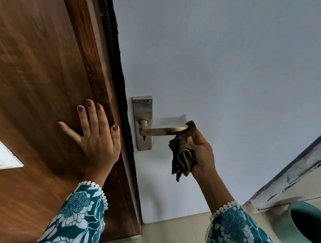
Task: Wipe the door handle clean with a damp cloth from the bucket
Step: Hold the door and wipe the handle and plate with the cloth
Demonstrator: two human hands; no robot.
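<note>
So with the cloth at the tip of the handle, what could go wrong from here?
1. The cloth covers only the handle's free end; the stained stretch near the pivot and the plate may get skipped.
2. Much of the cloth dangles loose below the right hand, so it could slip or drip onto the floor.
3. Pressing down may turn the lever and shift the door; the left hand braces only the wooden panel.

The free end of the door handle [162,130] is covered by the brown cloth [184,155]. The fingertips of the right hand [202,150] are hidden behind that cloth. The teal bucket [286,229] is cut off by the right edge, and its contents cannot be made out.
</note>
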